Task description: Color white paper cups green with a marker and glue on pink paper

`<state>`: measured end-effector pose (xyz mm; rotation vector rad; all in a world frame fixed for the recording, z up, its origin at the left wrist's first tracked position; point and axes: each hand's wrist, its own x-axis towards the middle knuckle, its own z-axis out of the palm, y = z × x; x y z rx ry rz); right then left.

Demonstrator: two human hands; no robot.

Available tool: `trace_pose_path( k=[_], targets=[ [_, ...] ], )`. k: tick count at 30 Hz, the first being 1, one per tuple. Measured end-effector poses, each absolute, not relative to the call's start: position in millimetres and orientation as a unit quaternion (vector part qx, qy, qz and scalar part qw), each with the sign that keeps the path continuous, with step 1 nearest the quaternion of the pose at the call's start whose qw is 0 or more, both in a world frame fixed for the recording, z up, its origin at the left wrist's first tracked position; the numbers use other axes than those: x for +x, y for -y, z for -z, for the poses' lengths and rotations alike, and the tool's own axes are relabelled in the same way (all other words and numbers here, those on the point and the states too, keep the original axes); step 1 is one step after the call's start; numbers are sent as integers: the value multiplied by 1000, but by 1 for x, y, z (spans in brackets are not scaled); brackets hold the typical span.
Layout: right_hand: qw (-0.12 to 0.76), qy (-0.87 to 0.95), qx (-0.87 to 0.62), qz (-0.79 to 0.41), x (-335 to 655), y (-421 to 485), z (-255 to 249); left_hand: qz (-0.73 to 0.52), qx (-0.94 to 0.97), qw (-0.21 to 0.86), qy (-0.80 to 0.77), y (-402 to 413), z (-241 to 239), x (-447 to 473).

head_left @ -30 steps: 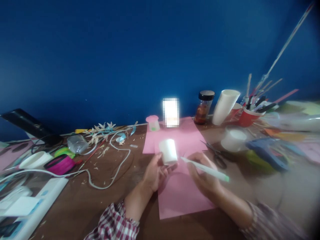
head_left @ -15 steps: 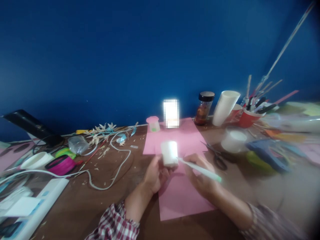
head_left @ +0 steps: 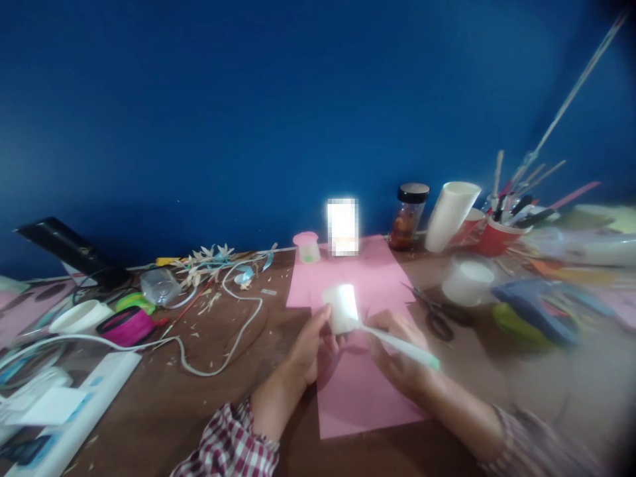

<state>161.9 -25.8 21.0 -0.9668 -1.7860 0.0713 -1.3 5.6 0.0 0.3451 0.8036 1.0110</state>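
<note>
My left hand point(head_left: 309, 344) is closed around a small white cup point(head_left: 340, 307), held tilted above a pink paper sheet point(head_left: 358, 391) on the brown table. My right hand point(head_left: 400, 351) grips a white pen with a green end point(head_left: 400, 344); its tip touches the lower side of the cup. Both sleeves are red-and-white plaid.
Scissors point(head_left: 433, 313) lie right of the sheet. A dark-lidded jar point(head_left: 408, 215), a leaning white cup point(head_left: 450, 215) and a red cup of tools point(head_left: 497, 235) stand at the back right. A white cable point(head_left: 233, 331), magenta roll point(head_left: 126, 324) and white power strip point(head_left: 74, 417) lie left.
The pen's tip has moved left from just beside the cup until it touches it. The cup has tilted a little and shifted slightly right.
</note>
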Motion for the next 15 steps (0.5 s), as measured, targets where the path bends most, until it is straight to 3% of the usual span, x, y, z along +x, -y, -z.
trace_pose_path(
  k=[15],
  targets=[
    [525,748,-403,-33,163,24,-20,-484,194,777,-353,-4,7,-1]
  ],
)
